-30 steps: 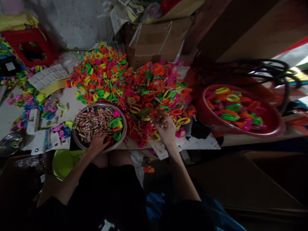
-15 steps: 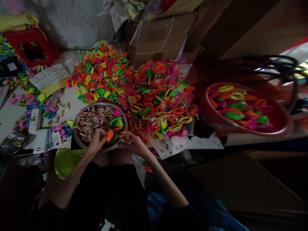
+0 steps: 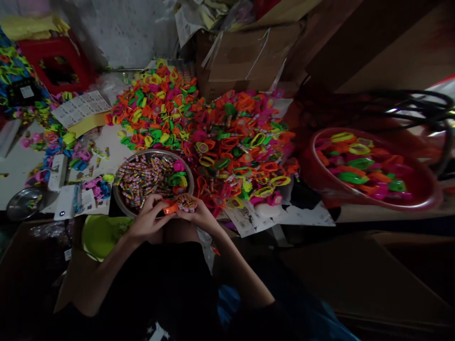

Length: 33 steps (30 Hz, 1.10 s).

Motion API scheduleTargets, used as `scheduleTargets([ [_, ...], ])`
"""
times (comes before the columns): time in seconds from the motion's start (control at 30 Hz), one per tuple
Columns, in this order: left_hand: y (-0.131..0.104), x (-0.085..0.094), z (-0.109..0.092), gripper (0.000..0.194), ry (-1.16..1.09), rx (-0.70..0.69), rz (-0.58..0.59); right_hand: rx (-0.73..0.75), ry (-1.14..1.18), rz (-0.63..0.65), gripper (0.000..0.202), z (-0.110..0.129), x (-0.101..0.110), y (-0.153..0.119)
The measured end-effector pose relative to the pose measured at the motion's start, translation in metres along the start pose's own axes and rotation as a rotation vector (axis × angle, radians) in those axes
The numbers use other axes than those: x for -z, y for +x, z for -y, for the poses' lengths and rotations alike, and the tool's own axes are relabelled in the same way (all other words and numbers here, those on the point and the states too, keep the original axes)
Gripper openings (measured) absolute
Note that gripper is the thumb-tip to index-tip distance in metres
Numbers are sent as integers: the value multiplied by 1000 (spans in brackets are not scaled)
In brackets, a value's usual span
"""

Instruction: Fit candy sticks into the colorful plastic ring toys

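Observation:
Over the front rim of a metal bowl (image 3: pixel 118 199), my left hand (image 3: pixel 151 219) is closed on an orange toy watch (image 3: pixel 170 208). My right hand (image 3: pixel 199 215) grips a bunch of small wrapped candy rolls (image 3: pixel 186 202), its fingers against the watch's right end. Both hands touch or nearly touch each other there. Many more printed candy rolls (image 3: pixel 144 177) fill the bowl's left and middle. Green, yellow and pink toy watches (image 3: pixel 177 179) lie along its right side. My fingers partly hide the orange watch.
Large piles of bright toy watches (image 3: pixel 231 142) spread behind and right of the bowl. A red basin (image 3: pixel 316 161) of watches stands at the right. Cardboard boxes (image 3: pixel 249 57) rise behind. A small metal bowl (image 3: pixel 16 206) and a lime-green container (image 3: pixel 95 237) are at the left.
My left hand has lifted the orange watch from the bowl's right side and brought it toward me, up against my right hand. The candy rolls remain in my right hand. The view has shifted slightly left.

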<state>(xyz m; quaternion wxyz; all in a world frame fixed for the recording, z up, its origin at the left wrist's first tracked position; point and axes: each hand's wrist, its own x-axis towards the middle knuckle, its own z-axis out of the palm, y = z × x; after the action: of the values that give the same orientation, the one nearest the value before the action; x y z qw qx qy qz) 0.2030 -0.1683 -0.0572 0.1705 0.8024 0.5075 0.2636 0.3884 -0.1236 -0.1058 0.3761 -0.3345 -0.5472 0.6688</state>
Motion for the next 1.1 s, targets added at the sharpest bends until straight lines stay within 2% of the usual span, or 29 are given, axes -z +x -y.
scheduleTargets([
  [0.07,1,1,-1,24,73,-75,-53,-20,21,23,42,3,-3,-1],
  [0.13,2,2,-1,22,84,-117,-58,0,-17,18,46,6,-6,-2],
  [0.23,2,1,1,20,40,-92,-62,56,-235,-72,51,13,-8,-7],
  [0.3,1,0,3,19,14,-42,-75,45,-427,-68,43,20,-7,-11],
  [0.37,0,0,4,18,-2,-15,-77,27,-599,-9,32,29,-6,-16],
  [0.5,2,5,0,17,40,-65,-23,38,-872,42,19,43,-2,-20],
  [0.6,4,8,-3,18,103,-92,6,61,-983,49,17,49,-1,-21],
  [0.73,4,11,-4,23,175,-151,34,52,-1025,89,21,50,-2,-21],
  [0.83,5,15,-6,23,238,-229,55,27,-968,144,28,49,0,-19],
  [0.97,8,20,-11,21,316,-284,144,9,-902,203,38,49,5,-15],
  [1.1,10,22,-13,19,372,-338,165,-24,-871,252,40,55,8,-12],
])
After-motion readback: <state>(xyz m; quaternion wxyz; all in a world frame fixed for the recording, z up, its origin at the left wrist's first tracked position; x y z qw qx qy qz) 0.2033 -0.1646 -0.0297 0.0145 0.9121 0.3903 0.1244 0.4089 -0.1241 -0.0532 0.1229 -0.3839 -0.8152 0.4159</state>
